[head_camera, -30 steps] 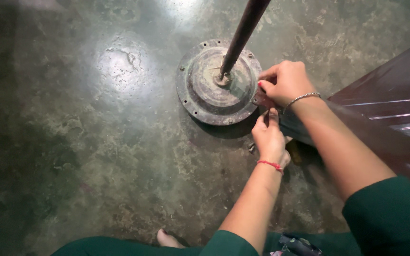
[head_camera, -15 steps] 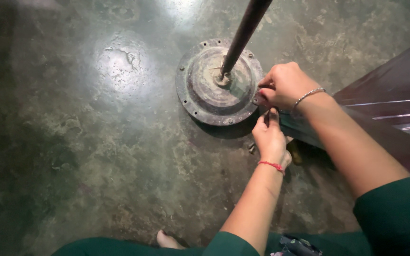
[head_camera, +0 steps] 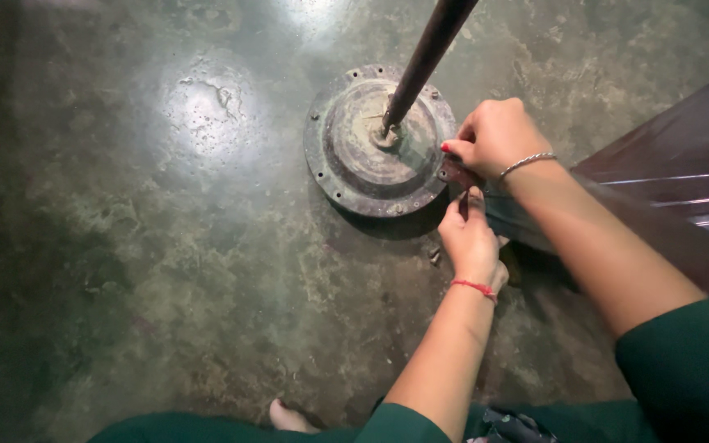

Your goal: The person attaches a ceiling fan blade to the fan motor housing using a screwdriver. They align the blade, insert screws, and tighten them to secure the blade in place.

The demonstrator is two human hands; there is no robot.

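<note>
A round, rusty metal base plate (head_camera: 371, 156) with bolts around its rim lies on the floor. A dark pole (head_camera: 424, 53) rises from its middle. My right hand (head_camera: 494, 135), with a silver bracelet on the wrist, pinches a small dark brown piece (head_camera: 455, 173) at the plate's right rim. Just below it, my left hand (head_camera: 471, 239), with a red thread on the wrist, holds the lower end of the same piece between thumb and fingertips. What exactly the piece is stays unclear.
The floor (head_camera: 166, 246) is worn green concrete with a shiny light patch. A dark maroon panel under clear plastic film (head_camera: 666, 180) slants in from the right. Small loose bits (head_camera: 435, 256) lie beside my left hand. My bare foot (head_camera: 289, 417) shows at the bottom.
Both hands stay at the plate's right rim. My right hand has shifted slightly; nothing was let go.
</note>
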